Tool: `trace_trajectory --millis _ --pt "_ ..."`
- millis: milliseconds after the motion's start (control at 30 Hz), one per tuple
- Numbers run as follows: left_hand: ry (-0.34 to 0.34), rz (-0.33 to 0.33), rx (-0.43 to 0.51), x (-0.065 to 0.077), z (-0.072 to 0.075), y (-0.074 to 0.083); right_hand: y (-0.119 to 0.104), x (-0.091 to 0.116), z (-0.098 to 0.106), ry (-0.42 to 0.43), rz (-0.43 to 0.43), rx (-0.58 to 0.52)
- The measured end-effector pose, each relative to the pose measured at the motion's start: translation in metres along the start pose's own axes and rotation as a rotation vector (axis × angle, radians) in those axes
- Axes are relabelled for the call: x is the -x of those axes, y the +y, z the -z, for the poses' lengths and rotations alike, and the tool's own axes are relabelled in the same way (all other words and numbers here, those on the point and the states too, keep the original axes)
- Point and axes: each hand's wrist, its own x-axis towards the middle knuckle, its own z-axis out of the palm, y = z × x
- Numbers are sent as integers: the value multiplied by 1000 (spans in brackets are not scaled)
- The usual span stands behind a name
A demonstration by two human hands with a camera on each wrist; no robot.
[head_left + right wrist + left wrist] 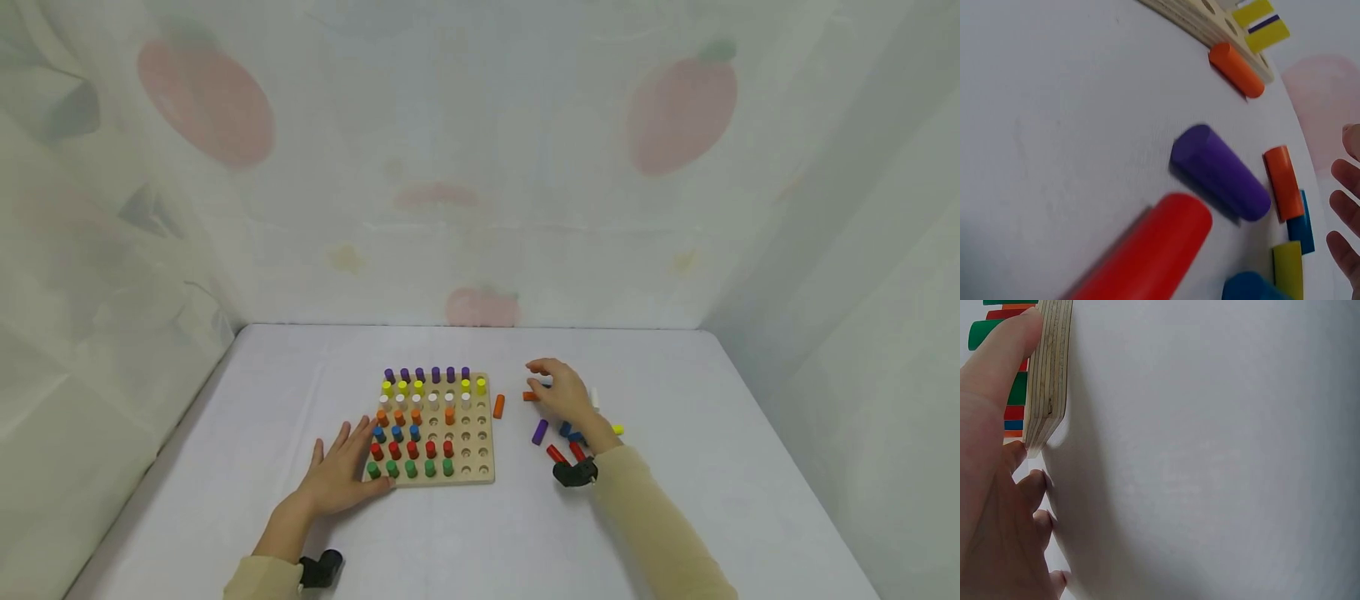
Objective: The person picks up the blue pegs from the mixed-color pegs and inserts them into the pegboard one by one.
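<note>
A wooden pegboard (480, 477) holds rows of colored pegs: purple at the far side, then yellow, white, orange, blue, red and green. My left hand (337, 479) rests against its near left corner with fingers spread. In the left wrist view, the thumb (1025, 331) presses on the board's edge. To the right of the board, my right hand (562, 393) hovers over loose pegs, thumb and fingers apart and nothing between them. Nearest its fingertips lies an orange peg (531, 396). A purple peg (1219, 172) shows large in the right wrist view.
Another orange peg (498, 406) lies close to the board's right side. Red pegs (557, 454), blue pegs (575, 436), a white peg (595, 398) and a yellow peg (618, 430) lie around the right wrist. White sheeting (480, 250) hangs behind the table.
</note>
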Motion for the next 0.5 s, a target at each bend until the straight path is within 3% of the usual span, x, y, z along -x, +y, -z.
trace_trajectory --millis 500 --pt "-2 -1 3 -2 -2 -4 17 6 12 -32 -66 -12"
